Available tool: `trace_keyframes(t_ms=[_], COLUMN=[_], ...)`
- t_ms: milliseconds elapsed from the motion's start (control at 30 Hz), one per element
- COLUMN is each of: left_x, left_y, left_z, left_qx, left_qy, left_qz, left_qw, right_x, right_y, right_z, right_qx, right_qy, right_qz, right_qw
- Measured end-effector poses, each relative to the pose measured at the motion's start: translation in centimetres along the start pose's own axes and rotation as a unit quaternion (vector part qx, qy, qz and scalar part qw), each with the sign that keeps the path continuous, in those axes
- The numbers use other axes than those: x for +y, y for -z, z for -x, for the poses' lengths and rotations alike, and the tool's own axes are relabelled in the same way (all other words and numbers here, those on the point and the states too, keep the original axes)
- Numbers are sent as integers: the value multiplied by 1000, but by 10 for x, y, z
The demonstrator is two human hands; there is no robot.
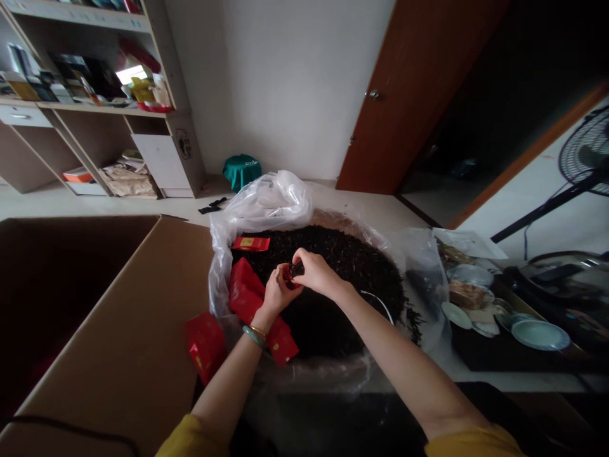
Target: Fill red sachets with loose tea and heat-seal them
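My left hand (pixel 276 293) is closed round a small red packet (pixel 288 277), held over a heap of dark loose tea leaves (pixel 352 266) in a clear plastic bag (pixel 266 203). My right hand (pixel 314 271) meets it from the right, fingers pinched on a small dark clump at the packet's mouth. A green bangle sits on my left wrist. Several more red packets (pixel 245 292) lie on the bag's left side, one (pixel 250 244) farther back, another (pixel 204 346) off the edge.
A big open cardboard box (pixel 118 336) stands at the left. To the right a dark tray (pixel 499 355) carries small plates and bowls (pixel 540 334). A fan (pixel 587 158), a brown door (pixel 409 89), shelves (pixel 85 95) and a green stool (pixel 242 170) stand behind.
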State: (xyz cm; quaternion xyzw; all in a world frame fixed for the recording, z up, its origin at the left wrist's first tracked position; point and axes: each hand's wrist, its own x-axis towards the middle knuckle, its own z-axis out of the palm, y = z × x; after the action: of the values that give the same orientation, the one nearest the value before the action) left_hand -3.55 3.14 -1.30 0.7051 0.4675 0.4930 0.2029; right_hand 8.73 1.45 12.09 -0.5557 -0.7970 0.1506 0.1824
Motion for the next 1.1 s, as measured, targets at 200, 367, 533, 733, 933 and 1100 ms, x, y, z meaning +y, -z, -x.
trace_keyframes(t_ms=[200,367,533,733,933,1100], left_x=[4,7,8,5,2,4], left_y=[3,5,6,4,4,7], left_z=[-1,-1,-1,-1,-1,0], left_qx=[-3,-8,-16,4,26,18], left_qy=[16,29,11,19,34,-18], left_qz=[14,-12,-51,-28,-1,-3], left_qw=[1000,999,998,999,999,1000], right_x=[3,-6,-10,11,13,-1], right_y=[4,4,-1,-6,1,-10], right_z=[1,3,4,3,13,21], right_qx=[3,-42,-67,-18,5,-38], right_qy=[31,13,-18,-37,-6,7], right_qz=[23,170,228,26,-43,147], right_qw=[999,985,971,999,999,988])
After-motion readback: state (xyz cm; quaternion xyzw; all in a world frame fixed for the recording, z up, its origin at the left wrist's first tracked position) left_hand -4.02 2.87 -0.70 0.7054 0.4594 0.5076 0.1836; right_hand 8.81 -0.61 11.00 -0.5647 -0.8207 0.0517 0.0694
